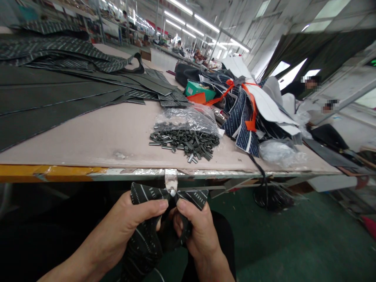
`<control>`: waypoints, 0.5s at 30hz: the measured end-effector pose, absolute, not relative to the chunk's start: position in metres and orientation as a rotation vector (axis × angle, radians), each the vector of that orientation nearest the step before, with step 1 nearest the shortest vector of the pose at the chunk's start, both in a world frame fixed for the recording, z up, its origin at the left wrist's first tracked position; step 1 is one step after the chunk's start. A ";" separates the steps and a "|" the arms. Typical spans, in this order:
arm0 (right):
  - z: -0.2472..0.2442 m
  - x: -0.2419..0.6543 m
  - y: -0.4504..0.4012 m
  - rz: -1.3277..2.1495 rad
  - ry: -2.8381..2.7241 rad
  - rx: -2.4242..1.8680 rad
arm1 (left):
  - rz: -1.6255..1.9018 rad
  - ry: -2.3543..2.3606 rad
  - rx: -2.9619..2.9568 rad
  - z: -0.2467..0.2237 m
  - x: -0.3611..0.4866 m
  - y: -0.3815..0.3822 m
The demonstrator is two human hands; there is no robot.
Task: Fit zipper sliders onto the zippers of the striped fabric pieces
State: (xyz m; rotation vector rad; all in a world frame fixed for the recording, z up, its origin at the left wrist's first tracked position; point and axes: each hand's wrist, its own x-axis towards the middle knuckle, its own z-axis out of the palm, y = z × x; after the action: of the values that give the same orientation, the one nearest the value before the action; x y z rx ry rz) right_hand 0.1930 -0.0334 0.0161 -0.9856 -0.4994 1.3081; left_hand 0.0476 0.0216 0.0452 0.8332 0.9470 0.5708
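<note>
A dark patterned fabric strip (145, 239) with white dashes and lettering hangs below the table's front edge. My left hand (133, 219) pinches one part of it between thumb and fingers. Opposite, my right hand (198, 225) grips another part of the fabric, its thumb on top. Between the two thumbs, the fabric meets a small metal fitting (171, 182) fixed at the table edge. Above it on the table (88, 137) lies a pile of small dark and metallic pieces (188, 143), partly inside a clear plastic bag (190, 117).
Dark fabric panels (53, 90) are spread over the table's left side. Behind the pile stand a green box (199, 91) and blue patterned strips (241, 121) tied with orange ribbon (251, 103). A plastic bag (277, 150) lies at right. People are in the background.
</note>
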 end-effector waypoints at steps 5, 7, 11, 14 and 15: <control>0.013 0.195 -0.034 1.318 -0.508 -0.995 | 0.599 0.940 0.826 0.044 0.047 0.022; 0.012 0.194 -0.034 1.318 -0.502 -0.990 | 0.608 0.946 0.810 0.046 0.048 0.022; 0.012 0.193 -0.035 1.322 -0.495 -0.978 | 0.595 0.962 0.799 0.049 0.050 0.022; 0.013 0.192 -0.034 1.312 -0.493 -0.977 | 0.605 0.963 0.779 0.047 0.050 0.022; 0.014 0.192 -0.034 1.310 -0.496 -0.973 | 0.613 0.958 0.782 0.046 0.050 0.022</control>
State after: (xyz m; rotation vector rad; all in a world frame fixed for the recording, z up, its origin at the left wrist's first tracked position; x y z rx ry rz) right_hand 0.1917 -0.0338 0.0141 -0.9733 -0.4957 1.3095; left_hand 0.0497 0.0218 0.0464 0.7821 0.9578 0.6126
